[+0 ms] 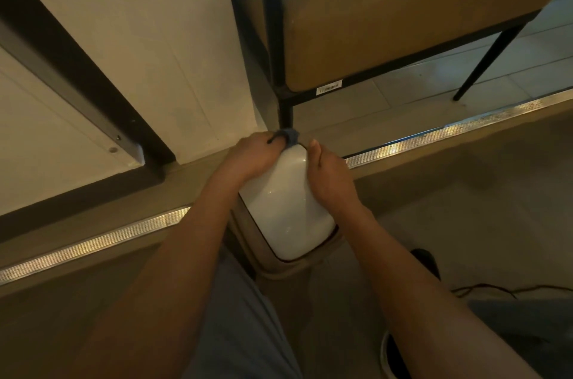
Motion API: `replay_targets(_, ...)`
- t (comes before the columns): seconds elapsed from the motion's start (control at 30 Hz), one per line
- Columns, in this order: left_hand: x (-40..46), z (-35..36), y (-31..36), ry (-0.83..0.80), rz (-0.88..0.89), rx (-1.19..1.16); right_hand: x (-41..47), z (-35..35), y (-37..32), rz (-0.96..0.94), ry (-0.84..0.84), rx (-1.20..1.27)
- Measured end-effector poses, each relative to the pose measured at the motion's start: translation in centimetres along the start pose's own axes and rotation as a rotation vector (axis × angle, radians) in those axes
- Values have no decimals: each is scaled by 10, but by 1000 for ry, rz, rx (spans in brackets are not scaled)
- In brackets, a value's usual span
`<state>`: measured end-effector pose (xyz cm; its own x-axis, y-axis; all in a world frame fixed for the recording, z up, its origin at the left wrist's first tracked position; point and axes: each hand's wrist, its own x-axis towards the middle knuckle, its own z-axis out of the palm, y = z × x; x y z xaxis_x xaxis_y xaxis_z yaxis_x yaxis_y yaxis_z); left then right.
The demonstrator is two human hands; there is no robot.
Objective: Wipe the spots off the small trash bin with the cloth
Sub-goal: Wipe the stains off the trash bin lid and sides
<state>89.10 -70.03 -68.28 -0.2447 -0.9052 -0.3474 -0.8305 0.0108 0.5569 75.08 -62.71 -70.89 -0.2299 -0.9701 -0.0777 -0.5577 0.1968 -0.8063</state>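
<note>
The small trash bin (286, 211) stands on the floor between my knees, with a glossy white lid and a beige body. My left hand (254, 157) grips a bunched blue cloth (290, 135) and presses it against the lid's far left corner. My right hand (330, 180) clasps the lid's right side, thumb up at the far edge. No spots are clear on the lid from here. Most of the cloth is hidden under my fingers.
A tan upholstered chair (403, 22) on black legs stands just beyond the bin. A metal threshold strip (434, 136) crosses the floor. A white panel with a dark frame (80, 74) is at the left. A cable (496, 288) lies at the right.
</note>
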Motion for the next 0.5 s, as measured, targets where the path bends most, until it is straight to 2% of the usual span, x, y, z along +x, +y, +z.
replay_targets(0.07, 10, 9, 17, -6, -9, 48, 1, 2, 1, -16, 8, -31)
replay_targets(0.17, -7, 15, 23, 38, 138, 88, 0, 3, 4, -37, 25, -29)
replay_targets(0.27, -36, 6, 0, 110, 245, -21, 0, 4, 3, -42, 28, -34)
replay_targets(0.37, -44, -7, -23, 86, 140, -7, 0, 3, 1, -25, 21, -39)
replay_targets(0.5, -4, -6, -14, -29, -35, 47, 0, 4, 2, -4, 18, -11)
